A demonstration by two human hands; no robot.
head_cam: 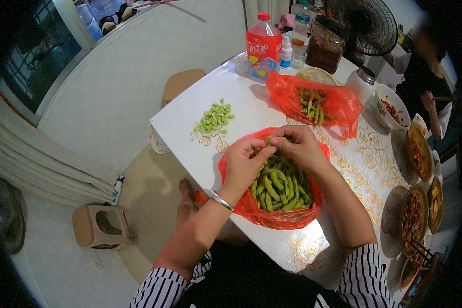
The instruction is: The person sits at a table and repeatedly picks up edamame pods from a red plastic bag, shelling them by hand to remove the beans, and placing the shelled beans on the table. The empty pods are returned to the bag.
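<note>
Both my left hand (248, 159) and my right hand (298, 146) pinch one green soybean pod (270, 141) between their fingertips, and the fingers hide most of it. Below them lies a heap of soybean pods (279, 188) in an open red plastic bag (281, 221). To the left, a small pile of shelled green beans (214, 118) rests directly on the tablecloth. A second red plastic bag (344, 109), past my right hand, holds stems and some pods (312, 106). A silver bangle circles my left wrist.
A red-capped drink bottle (263, 48), a spray bottle (286, 53), a drinking glass (298, 59) and a large dark jar (325, 44) stand at the back. Several food dishes (414, 217) line the right side. A person (423, 73) sits beyond. A stool (104, 227) is at left.
</note>
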